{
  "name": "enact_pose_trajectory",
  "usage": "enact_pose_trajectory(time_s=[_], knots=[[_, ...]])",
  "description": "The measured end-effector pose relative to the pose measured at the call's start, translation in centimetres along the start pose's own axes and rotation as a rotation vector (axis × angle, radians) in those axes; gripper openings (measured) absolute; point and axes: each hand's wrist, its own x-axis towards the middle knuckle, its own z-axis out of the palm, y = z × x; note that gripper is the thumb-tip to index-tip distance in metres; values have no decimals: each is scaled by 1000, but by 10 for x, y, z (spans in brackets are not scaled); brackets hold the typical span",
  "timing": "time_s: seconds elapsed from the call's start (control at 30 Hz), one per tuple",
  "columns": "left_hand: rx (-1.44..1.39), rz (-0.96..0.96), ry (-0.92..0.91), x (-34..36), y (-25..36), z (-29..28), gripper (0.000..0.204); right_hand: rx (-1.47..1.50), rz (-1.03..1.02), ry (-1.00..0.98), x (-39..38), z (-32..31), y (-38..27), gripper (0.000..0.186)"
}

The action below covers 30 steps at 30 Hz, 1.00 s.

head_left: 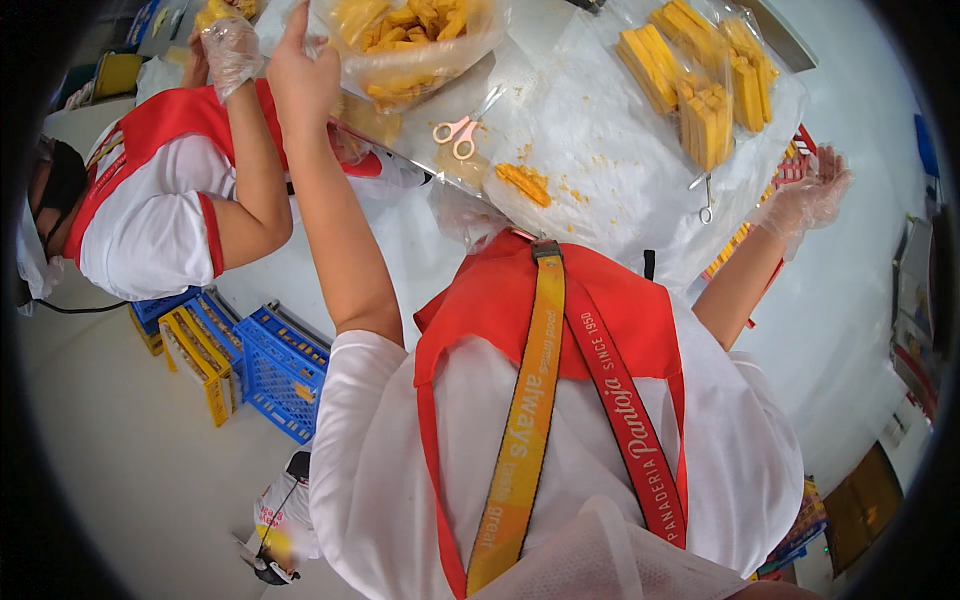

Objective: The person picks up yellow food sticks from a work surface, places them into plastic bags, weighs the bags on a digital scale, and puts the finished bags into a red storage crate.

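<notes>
My left hand [305, 80], which looks bare, is raised at the upper left with its index finger stretched out and nothing visible in it. It is beside a big clear plastic bag [475, 45] of loose yellow sticks [410, 28]. Far out at the right, my right hand [808, 195] wears a clear plastic glove, its fingers apart and holding nothing I can see. Closest to it is a red crate edge [790, 172] beside the table. Between my hands lie pink-handled scissors [460, 133], a crumbly yellow piece [523, 184] and several packed bags of yellow sticks [706, 120].
Crumbs dot the plastic-covered table [620, 220]. A metal tool with a ring handle [706, 212] lies near its right edge. At my left a co-worker [150, 220] in a red apron works with a gloved hand. Blue crates [283, 370] and a yellow crate [195, 365] stand on the floor.
</notes>
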Motion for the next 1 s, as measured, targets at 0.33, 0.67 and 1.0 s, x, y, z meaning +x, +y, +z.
enact_pose_trajectory(time_s=[0.33, 0.67, 1.0], knots=[[-244, 142, 179, -76, -11, 0, 34, -361, 415, -1452, -133, 10, -34, 24], [-300, -12, -239, -170, 43, 25, 33, -460, 458, -1683, -232, 27, 29, 41], [-66, -141, -395, -197, -58, 76, 73, -980, 791, -2175, -163, -27, 27, 29]])
